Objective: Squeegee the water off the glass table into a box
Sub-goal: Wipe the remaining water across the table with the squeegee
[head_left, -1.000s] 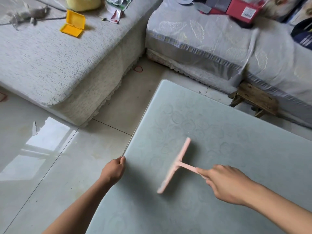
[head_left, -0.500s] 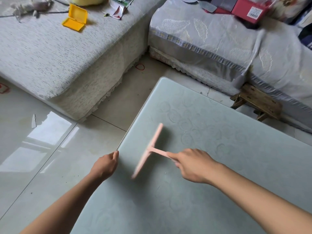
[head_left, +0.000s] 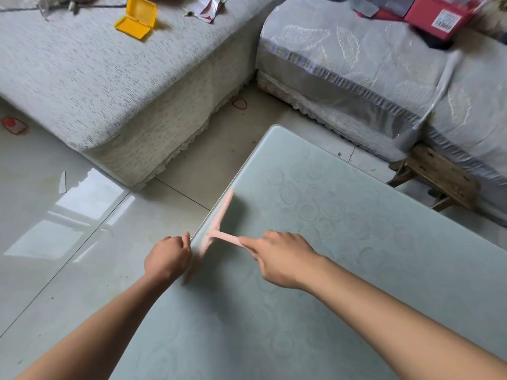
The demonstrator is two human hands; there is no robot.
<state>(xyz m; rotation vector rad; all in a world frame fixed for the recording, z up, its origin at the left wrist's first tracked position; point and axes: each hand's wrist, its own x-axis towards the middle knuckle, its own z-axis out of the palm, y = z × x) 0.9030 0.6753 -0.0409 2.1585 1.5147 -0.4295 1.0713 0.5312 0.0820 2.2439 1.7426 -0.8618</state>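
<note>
A pale green frosted glass table (head_left: 356,283) fills the lower right of the head view. A pink squeegee (head_left: 219,215) lies with its blade along the table's left edge, blurred by motion. My right hand (head_left: 282,259) grips its handle, forefinger stretched along it. My left hand (head_left: 167,259) is curled into a fist just off the table's left edge, right beside the blade's near end. Nothing shows in that fist. No water is visible on the glass, and no box shows at the edge.
A grey covered sofa (head_left: 96,78) stands at the back left with an open yellow case (head_left: 137,21) on it. Another covered sofa (head_left: 356,64) at the back right carries a red box (head_left: 439,12). A low wooden stool (head_left: 436,176) stands beside the table's far edge. Glossy tile floor (head_left: 68,229) lies to the left.
My right hand has swept the squeegee leftward across the glass from mid-table to the left edge. My left hand has stayed at that edge.
</note>
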